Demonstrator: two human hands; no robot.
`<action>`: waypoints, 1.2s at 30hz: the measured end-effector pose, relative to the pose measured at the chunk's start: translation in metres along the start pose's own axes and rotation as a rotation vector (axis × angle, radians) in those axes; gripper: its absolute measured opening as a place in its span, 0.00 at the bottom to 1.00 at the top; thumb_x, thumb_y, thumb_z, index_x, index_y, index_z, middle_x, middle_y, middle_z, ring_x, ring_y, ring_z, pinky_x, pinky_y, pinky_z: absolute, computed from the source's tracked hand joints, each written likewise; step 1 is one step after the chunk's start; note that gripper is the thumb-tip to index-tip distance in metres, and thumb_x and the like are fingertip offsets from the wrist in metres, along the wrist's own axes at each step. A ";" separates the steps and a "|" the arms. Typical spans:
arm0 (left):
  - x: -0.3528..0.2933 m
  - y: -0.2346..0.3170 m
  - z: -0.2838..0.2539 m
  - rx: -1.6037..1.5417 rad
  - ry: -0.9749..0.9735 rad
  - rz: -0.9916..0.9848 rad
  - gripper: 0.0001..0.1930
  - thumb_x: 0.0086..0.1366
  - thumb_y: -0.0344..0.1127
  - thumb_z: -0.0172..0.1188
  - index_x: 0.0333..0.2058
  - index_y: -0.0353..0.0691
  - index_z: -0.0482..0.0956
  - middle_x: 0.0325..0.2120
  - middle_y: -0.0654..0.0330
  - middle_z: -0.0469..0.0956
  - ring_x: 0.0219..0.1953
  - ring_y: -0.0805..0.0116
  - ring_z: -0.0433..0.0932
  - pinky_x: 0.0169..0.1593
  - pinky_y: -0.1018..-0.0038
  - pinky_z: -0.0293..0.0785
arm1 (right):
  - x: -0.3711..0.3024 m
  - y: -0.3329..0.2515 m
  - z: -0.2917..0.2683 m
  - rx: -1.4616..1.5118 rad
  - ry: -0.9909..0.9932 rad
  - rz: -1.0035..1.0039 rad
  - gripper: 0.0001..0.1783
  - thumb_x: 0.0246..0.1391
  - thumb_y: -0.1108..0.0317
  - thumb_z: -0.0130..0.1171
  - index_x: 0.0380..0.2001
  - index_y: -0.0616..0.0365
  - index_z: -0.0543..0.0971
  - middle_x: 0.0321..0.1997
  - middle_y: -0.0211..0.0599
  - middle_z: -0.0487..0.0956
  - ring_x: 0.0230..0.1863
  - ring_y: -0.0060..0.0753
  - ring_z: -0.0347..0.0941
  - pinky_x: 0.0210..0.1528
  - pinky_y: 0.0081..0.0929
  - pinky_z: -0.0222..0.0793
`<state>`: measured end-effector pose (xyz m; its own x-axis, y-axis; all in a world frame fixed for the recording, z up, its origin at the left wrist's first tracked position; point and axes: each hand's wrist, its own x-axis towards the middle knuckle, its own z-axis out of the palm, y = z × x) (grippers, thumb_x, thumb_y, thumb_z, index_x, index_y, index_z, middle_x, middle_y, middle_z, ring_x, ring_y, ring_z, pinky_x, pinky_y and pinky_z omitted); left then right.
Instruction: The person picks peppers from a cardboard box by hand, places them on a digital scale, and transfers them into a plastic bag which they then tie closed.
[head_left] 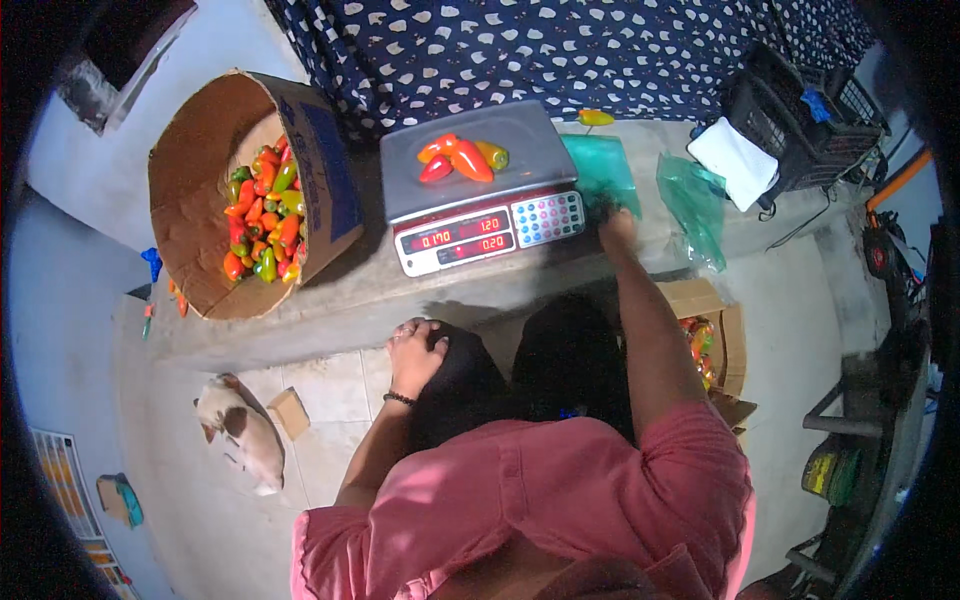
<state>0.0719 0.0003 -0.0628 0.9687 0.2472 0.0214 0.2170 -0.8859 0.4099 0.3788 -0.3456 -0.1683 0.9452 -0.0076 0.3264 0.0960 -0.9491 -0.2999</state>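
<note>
My left hand (pixel 415 350) lies flat on my dark-trousered left knee, fingers stretched out and nothing in it. Reaching forward, my right hand (pixel 618 230) is at the near edge of green plastic bags (pixel 605 165) lying flat right of the scale; shadow hides its fingers. The digital scale (pixel 400 190) has a grey platform and a lit red display. Several red, orange and yellow-green peppers (pixel 470 160) rest together on its platform. One loose green plastic bag (pixel 693 205) lies crumpled farther right.
A tipped cardboard box (pixel 205 160) at left holds many peppers (pixel 265 220). One yellow pepper (pixel 595 118) lies behind the scale. Black crates (pixel 775 115) with a white cloth (pixel 733 158) stand right. A dog (pixel 245 430) lies on the floor. Another box (pixel 733 345) of peppers is beside my right leg.
</note>
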 end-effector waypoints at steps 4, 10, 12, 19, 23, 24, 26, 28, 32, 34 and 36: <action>-0.002 -0.004 0.003 0.012 0.054 0.024 0.14 0.49 0.41 0.59 0.36 0.47 0.76 0.40 0.60 0.72 0.47 0.58 0.67 0.48 0.61 0.59 | 0.022 -0.011 -0.002 0.077 0.110 -0.005 0.13 0.49 0.62 0.45 0.36 0.56 0.73 0.36 0.49 0.74 0.36 0.56 0.69 0.40 0.49 0.65; 0.002 -0.003 0.003 0.014 0.023 0.014 0.15 0.49 0.42 0.58 0.36 0.47 0.78 0.41 0.58 0.72 0.47 0.57 0.67 0.50 0.62 0.58 | 0.050 -0.025 0.001 0.083 -0.245 0.226 0.24 0.49 0.65 0.49 0.51 0.56 0.68 0.53 0.50 0.68 0.51 0.54 0.66 0.51 0.42 0.63; -0.006 -0.006 -0.002 0.038 0.019 -0.023 0.15 0.49 0.42 0.58 0.36 0.47 0.77 0.41 0.57 0.72 0.47 0.57 0.67 0.49 0.62 0.59 | 0.042 -0.059 -0.017 0.024 -0.271 0.112 0.27 0.48 0.64 0.51 0.54 0.57 0.65 0.52 0.51 0.70 0.52 0.54 0.66 0.54 0.41 0.62; 0.001 -0.005 0.003 0.025 -0.017 -0.020 0.15 0.49 0.43 0.58 0.36 0.46 0.77 0.40 0.58 0.72 0.47 0.56 0.67 0.50 0.61 0.59 | 0.048 -0.051 -0.036 0.001 -0.092 0.019 0.19 0.49 0.61 0.51 0.43 0.58 0.72 0.43 0.51 0.73 0.45 0.52 0.70 0.46 0.43 0.65; 0.007 -0.003 0.006 0.021 -0.013 0.000 0.15 0.49 0.43 0.58 0.36 0.47 0.77 0.41 0.59 0.72 0.47 0.57 0.67 0.50 0.61 0.59 | 0.040 -0.037 -0.026 0.277 -0.023 0.272 0.16 0.48 0.59 0.52 0.39 0.54 0.74 0.44 0.47 0.73 0.46 0.49 0.68 0.44 0.46 0.63; 0.005 -0.005 0.007 0.018 -0.004 -0.006 0.15 0.49 0.43 0.58 0.36 0.47 0.77 0.41 0.59 0.72 0.48 0.57 0.67 0.50 0.61 0.59 | 0.031 -0.040 -0.027 0.329 -0.017 0.293 0.16 0.47 0.59 0.53 0.38 0.53 0.75 0.44 0.46 0.73 0.47 0.48 0.68 0.43 0.46 0.62; 0.000 -0.003 0.003 0.030 0.008 -0.016 0.15 0.49 0.43 0.58 0.36 0.47 0.77 0.41 0.59 0.73 0.48 0.57 0.67 0.50 0.61 0.59 | 0.004 -0.046 -0.031 0.169 0.099 0.089 0.14 0.47 0.60 0.52 0.37 0.55 0.75 0.40 0.47 0.74 0.41 0.49 0.69 0.40 0.46 0.64; 0.000 -0.001 0.001 0.039 0.019 -0.006 0.15 0.49 0.43 0.59 0.36 0.47 0.77 0.41 0.59 0.73 0.48 0.57 0.66 0.50 0.60 0.59 | -0.003 -0.043 -0.034 0.000 0.227 -0.102 0.13 0.47 0.62 0.52 0.35 0.57 0.74 0.35 0.47 0.75 0.36 0.51 0.71 0.37 0.45 0.65; 0.000 -0.002 0.002 0.002 0.015 0.006 0.15 0.49 0.42 0.59 0.36 0.47 0.77 0.42 0.59 0.72 0.48 0.57 0.66 0.50 0.60 0.59 | 0.007 -0.029 -0.036 0.165 0.202 -0.191 0.07 0.47 0.68 0.49 0.28 0.59 0.74 0.28 0.50 0.74 0.33 0.57 0.70 0.32 0.48 0.64; 0.000 -0.003 0.002 -0.012 0.017 -0.002 0.15 0.49 0.42 0.59 0.36 0.47 0.76 0.42 0.59 0.72 0.48 0.56 0.66 0.50 0.60 0.58 | 0.032 -0.035 -0.053 0.190 0.107 -0.233 0.07 0.47 0.68 0.49 0.27 0.58 0.74 0.28 0.50 0.74 0.33 0.56 0.70 0.33 0.47 0.65; -0.004 -0.005 0.001 -0.009 0.006 -0.039 0.15 0.48 0.42 0.59 0.36 0.48 0.77 0.42 0.59 0.72 0.48 0.57 0.66 0.49 0.61 0.59 | 0.059 -0.052 -0.092 0.167 -0.004 -0.172 0.08 0.47 0.66 0.50 0.26 0.58 0.75 0.26 0.47 0.75 0.31 0.49 0.71 0.32 0.42 0.65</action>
<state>0.0667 0.0038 -0.0658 0.9587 0.2841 0.0102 0.2540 -0.8721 0.4184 0.4008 -0.3256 -0.0507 0.9116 0.1516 0.3820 0.3060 -0.8709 -0.3846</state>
